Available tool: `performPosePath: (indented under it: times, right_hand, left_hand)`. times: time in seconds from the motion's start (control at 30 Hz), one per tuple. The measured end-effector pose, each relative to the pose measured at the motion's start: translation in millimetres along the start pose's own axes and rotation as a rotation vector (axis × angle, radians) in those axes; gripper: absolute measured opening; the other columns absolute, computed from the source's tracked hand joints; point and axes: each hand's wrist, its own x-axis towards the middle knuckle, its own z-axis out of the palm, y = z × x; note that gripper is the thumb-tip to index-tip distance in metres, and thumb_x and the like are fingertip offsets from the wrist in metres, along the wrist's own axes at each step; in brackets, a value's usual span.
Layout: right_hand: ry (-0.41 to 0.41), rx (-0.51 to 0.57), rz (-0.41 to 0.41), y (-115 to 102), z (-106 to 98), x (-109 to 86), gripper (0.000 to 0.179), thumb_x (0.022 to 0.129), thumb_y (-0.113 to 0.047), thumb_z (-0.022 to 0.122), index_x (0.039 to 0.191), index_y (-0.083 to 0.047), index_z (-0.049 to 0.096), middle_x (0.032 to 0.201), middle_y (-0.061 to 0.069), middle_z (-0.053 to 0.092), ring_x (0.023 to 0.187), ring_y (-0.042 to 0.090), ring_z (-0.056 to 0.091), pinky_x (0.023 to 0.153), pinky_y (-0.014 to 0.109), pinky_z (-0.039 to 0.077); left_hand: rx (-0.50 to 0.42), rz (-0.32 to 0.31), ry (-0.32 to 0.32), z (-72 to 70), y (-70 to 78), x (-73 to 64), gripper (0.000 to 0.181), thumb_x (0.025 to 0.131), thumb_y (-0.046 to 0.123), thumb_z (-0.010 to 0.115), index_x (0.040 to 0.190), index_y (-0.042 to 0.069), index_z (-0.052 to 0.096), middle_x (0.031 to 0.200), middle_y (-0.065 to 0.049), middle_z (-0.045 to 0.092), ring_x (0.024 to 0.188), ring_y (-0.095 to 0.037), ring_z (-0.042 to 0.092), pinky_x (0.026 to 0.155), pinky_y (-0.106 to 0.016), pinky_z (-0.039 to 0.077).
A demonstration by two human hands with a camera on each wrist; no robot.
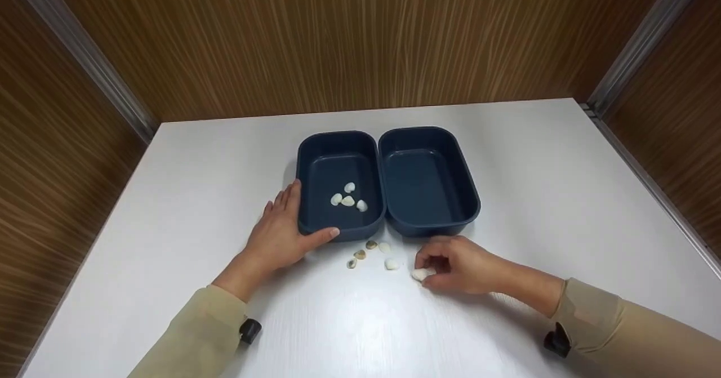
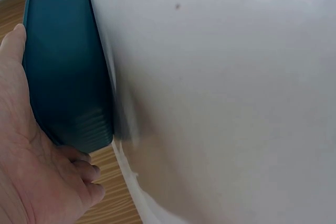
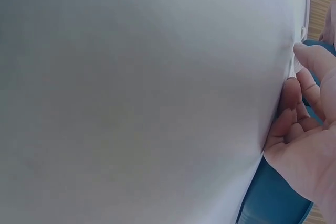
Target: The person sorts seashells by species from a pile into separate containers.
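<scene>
**Two hands at a pair of blue boxes, right hand pinching a white shell**

Left hand (image 1: 279, 237): spread around the near left corner of the left box (image 1: 360, 233), in contact but without a clenched grip. Fingers nearly straight along the outer left wall, tips toward the far side; thumb stretched well apart to the right, along the near edge. In the left wrist view, only a slight bend of the fingers. Left forearm slanting in from the near left, in a tan sleeve (image 1: 197, 333) with a small black block (image 1: 249, 330) at the cuff.

Right hand (image 1: 464, 265): low over the white table (image 1: 214, 175), just in front of the right box (image 1: 414, 230), back of the hand upward, fingertips toward the left. Fingers bent and thumb opposed on the near side, grasping a white shell (image 1: 419, 275) between them; impossible to tell whether more than one piece. In the right wrist view, thumb fairly straight, outer fingers folded toward the palm. Right forearm reaching in from the near right, likewise sleeved.

Between the hands, on the table near the boxes: three brownish shells (image 1: 360, 254) in a slanting row, with two loose white shells (image 1: 391, 264) to their right. Inside the left box, toward its near end: four more white shells (image 1: 348, 201). Boxes side by side, rims touching or nearly so.
</scene>
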Motion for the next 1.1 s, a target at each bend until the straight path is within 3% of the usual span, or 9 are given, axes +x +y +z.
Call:
performPosePath:
  times: [0.27, 0.47, 0.63, 0.87, 1.1]
  right_hand:
    - [0.001, 0.060, 0.006, -5, -2, -0.9, 0.021, 0.087, -0.002, 0.083, 0.105, -0.011, 0.076, 0.091, -0.005, 0.070, 0.081, 0.015, 0.064, 0.072, 0.025, 0.057]
    - [0.030, 0.026, -0.082, -22, -11, 6.9, 0.021, 0.090, -0.002, 0.079, 0.107, -0.013, 0.077, 0.097, -0.003, 0.074, 0.083, 0.015, 0.070, 0.070, 0.031, 0.057]
    - [0.061, -0.011, -0.120, -42, -27, 21.3, 0.021, 0.092, -0.005, 0.080, 0.111, -0.013, 0.078, 0.105, -0.006, 0.076, 0.090, 0.014, 0.073, 0.071, 0.038, 0.059]
    - [0.143, -0.063, -0.218, -58, -50, 48.2, 0.021, 0.091, -0.003, 0.082, 0.110, -0.010, 0.079, 0.108, -0.003, 0.077, 0.101, 0.017, 0.073, 0.085, 0.038, 0.062]
    - [0.210, -0.118, -0.222, -65, -67, 73.2, 0.022, 0.089, -0.001, 0.082, 0.109, -0.009, 0.080, 0.109, 0.000, 0.079, 0.105, 0.021, 0.071, 0.090, 0.040, 0.057]
  left_hand:
    - [0.005, -0.004, 0.002, -0.1, -1.7, -0.7, 0.134, 0.084, 0.089, 0.059, 0.170, 0.001, 0.004, 0.175, -0.024, 0.014, 0.161, -0.039, 0.015, 0.130, -0.056, 0.009]
    - [0.003, -0.002, 0.002, -0.6, -1.6, -0.8, 0.134, 0.084, 0.089, 0.059, 0.170, 0.001, 0.004, 0.175, -0.024, 0.014, 0.161, -0.040, 0.015, 0.130, -0.056, 0.009]
    - [0.004, 0.002, 0.005, -0.4, -2.1, -0.7, 0.134, 0.084, 0.089, 0.059, 0.170, 0.001, 0.004, 0.175, -0.023, 0.014, 0.161, -0.040, 0.015, 0.130, -0.056, 0.009]
    - [0.000, 0.007, 0.007, 0.4, -1.8, -0.2, 0.134, 0.085, 0.089, 0.059, 0.170, 0.001, 0.004, 0.174, -0.024, 0.015, 0.161, -0.039, 0.015, 0.130, -0.056, 0.009]
    - [-0.005, 0.006, 0.004, -0.3, -0.2, 0.2, 0.133, 0.085, 0.088, 0.060, 0.170, 0.001, 0.004, 0.174, -0.024, 0.015, 0.162, -0.039, 0.015, 0.130, -0.055, 0.009]
